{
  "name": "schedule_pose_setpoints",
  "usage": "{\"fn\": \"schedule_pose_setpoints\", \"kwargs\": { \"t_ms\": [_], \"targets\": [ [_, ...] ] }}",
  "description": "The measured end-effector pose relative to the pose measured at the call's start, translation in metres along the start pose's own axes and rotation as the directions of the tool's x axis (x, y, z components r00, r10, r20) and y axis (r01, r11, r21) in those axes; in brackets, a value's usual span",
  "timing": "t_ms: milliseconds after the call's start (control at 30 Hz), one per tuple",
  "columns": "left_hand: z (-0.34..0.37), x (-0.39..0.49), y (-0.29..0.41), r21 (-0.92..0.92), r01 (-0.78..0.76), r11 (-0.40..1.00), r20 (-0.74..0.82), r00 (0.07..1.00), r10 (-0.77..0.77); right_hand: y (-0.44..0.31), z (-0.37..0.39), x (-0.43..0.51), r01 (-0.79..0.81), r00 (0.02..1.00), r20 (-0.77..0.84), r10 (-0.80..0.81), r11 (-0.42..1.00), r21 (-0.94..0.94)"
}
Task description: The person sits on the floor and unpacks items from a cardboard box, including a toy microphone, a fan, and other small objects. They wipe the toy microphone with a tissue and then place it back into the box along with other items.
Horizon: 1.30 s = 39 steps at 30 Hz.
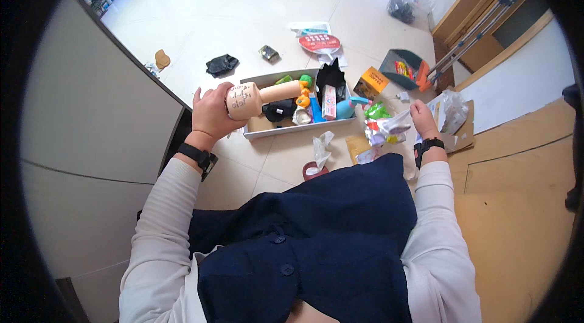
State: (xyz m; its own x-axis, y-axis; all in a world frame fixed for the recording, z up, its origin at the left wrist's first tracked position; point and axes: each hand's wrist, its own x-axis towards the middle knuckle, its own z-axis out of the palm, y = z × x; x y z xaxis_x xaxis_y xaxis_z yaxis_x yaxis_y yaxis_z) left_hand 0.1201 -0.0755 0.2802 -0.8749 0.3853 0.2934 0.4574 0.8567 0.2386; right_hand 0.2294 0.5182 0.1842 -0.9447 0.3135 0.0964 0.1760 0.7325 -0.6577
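Note:
My left hand (213,111) is wrapped around the wide body of a peach-coloured bottle-shaped object (244,100) with dark writing. Its long, narrow neck points right, over a shallow white-rimmed cardboard box (292,130). Inside that box lie orange toy-like pieces (303,97), a black cloth-like item (280,110), a pink and white carton (329,102), a blue tube (315,107) and a light-blue spray bottle (346,107). To the box's right, my right hand (423,118) pinches the corner of a shiny foil packet (387,130). A green packet (378,110) shows just behind it.
A yellow carton (372,82) and a dustpan (398,65) holding wrappers stand beyond the box. Nearer me is a dark-red tissue holder (315,171). A cabinet panel (100,108) rises left; crutch-like metal poles (474,31) lean right. A red hand fan (319,43) lies farther off.

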Motion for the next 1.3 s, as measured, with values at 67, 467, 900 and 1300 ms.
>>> {"fn": "schedule_pose_setpoints", "kwargs": {
  "t_ms": [67,467,900,1300],
  "targets": [
    [-0.025,-0.01,0.003,0.032,-0.008,0.999,-0.055,0.998,0.01,-0.02,-0.014,0.002,0.101,0.989,-0.102,-0.111,0.99,-0.1],
    [-0.123,-0.047,0.015,-0.088,0.048,0.995,-0.264,0.962,-0.07,-0.271,-0.098,0.046,0.222,0.933,-0.283,-0.223,0.974,-0.036],
    [-0.138,-0.066,-0.005,-0.017,0.059,0.998,-0.405,0.912,-0.061,-0.476,0.06,-0.082,0.892,0.437,0.047,-0.898,0.439,0.104],
    [-0.117,-0.065,-0.007,0.02,0.045,0.999,-0.38,0.924,-0.034,-0.439,0.063,-0.033,0.143,0.986,-0.138,-0.091,0.049,0.988]
  ]
}}
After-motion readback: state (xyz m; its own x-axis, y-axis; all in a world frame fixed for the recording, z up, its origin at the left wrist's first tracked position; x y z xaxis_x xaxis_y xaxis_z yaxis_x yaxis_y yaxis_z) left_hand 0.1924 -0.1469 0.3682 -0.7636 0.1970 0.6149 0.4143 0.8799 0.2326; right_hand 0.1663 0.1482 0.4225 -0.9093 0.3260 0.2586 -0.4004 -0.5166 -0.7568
